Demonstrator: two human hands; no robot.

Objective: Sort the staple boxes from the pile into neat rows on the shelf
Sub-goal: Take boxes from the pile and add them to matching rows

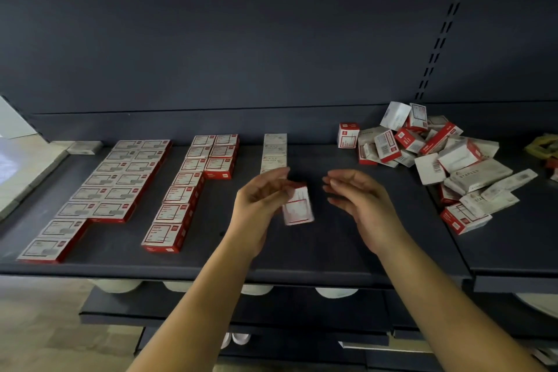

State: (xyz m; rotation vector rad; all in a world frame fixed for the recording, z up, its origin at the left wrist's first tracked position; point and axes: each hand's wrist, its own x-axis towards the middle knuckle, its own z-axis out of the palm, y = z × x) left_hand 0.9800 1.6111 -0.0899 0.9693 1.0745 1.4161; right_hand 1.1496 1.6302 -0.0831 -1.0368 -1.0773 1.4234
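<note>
On the dark shelf (302,254) the sorting looks roughly half done: a wide double row (99,187) of red-and-white staple boxes fills the left, a shorter double row (193,187) stands beside it, a thin single row (274,151) of pale boxes has begun mid-shelf, and a sizeable jumbled pile (434,160) waits at the right. The left hand (256,205) pinches one small box (297,205) (blurred) above the shelf front, near the thin row, while the right hand (359,202) hovers beside it, fingers loose, empty. Only "STAPLES" on pale pile boxes reads.

Red-and-white cardboard staple boxes: flat rows (126,187) left on dark shelf (302,254); jumbled pile (437,160) far right; one (297,205) tilted, centre.
</note>
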